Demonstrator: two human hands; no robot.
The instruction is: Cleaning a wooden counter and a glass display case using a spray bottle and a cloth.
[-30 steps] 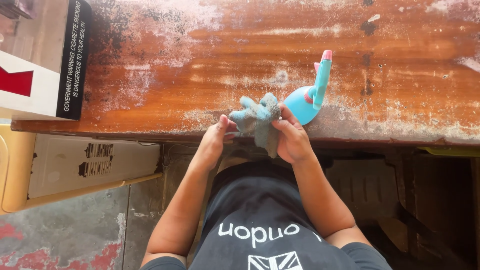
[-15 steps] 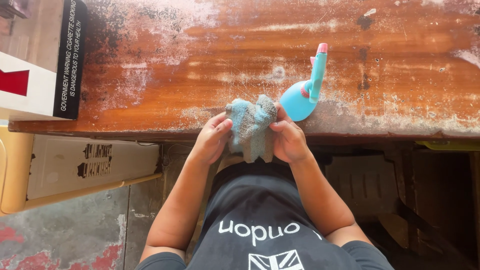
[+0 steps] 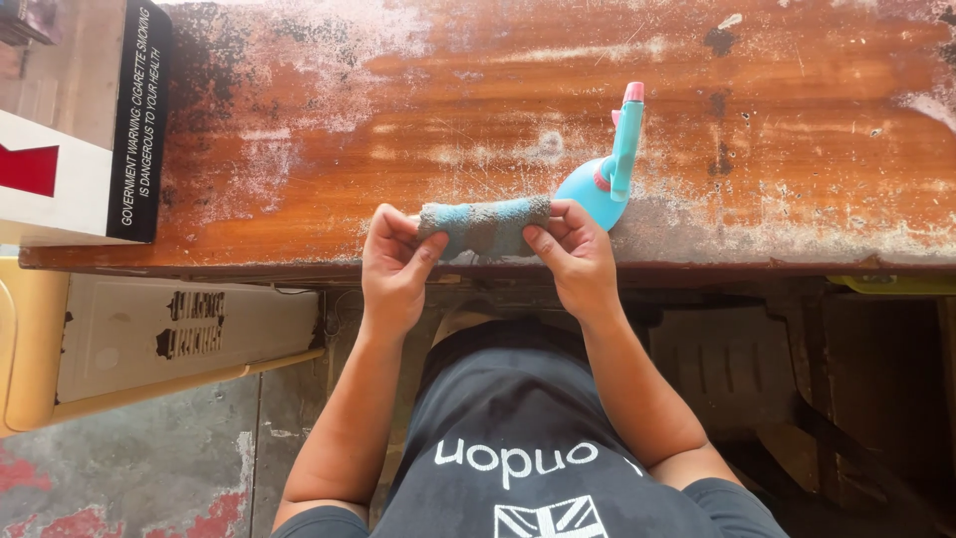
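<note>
1. The surface [image 3: 418, 120] is a long wooden board, reddish brown and glossy in places, with wide whitish worn patches and some dark spots. It fills the upper part of the view.
2. At the left end of the surface stands a box [image 3: 70, 149] with a white face, a red shape and a black side panel with white print.
3. Below the surface, on the left, a pale yellow case [image 3: 119, 349] stands on the stained grey floor [image 3: 179, 458].
4. A light blue spray bottle [image 3: 605, 169] with a pink tip lies on the surface, just beside the right hand.
5. The cloth [image 3: 485, 225] is small, grey with light blue bands, fuzzy and a little dirty. It is stretched into a short horizontal strip above the front edge of the surface, between the two hands.
6. The left hand [image 3: 393, 267] has a closed grip on the left end of the cloth, pinched between thumb and fingers.
7. The right hand [image 3: 575, 257] has a closed grip on the right end of the cloth, in the same pinching way.
</note>
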